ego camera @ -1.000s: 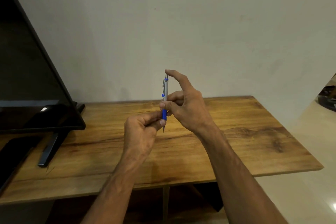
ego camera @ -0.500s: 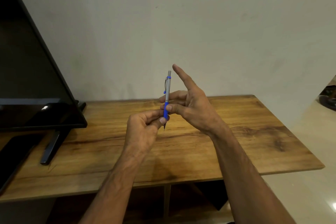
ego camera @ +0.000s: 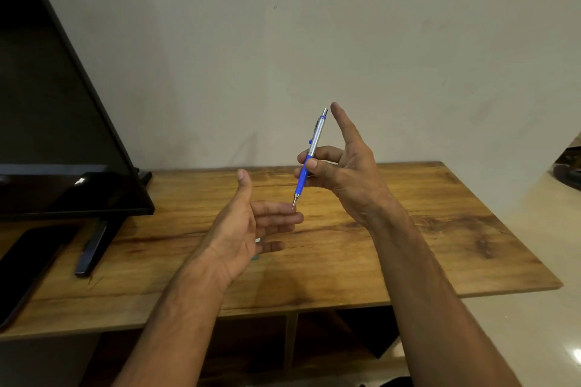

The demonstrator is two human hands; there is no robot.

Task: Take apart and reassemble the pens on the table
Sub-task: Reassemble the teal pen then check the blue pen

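A dark screen [ego camera: 47, 104] stands on the far left of the counter [ego camera: 440, 245], with a flat black slab [ego camera: 28, 267] lying before it. The left hand [ego camera: 242, 229] is held above the wood, palm turned inward, fingers relaxed and holding nothing. Under it a small teal bit [ego camera: 256, 256] shows, too small to identify. The pen [ego camera: 309, 157] tilts in the air, tip down by the left fingertips; contact is unclear. The right hand [ego camera: 349, 173] pinches its blue grip, forefinger straight up.
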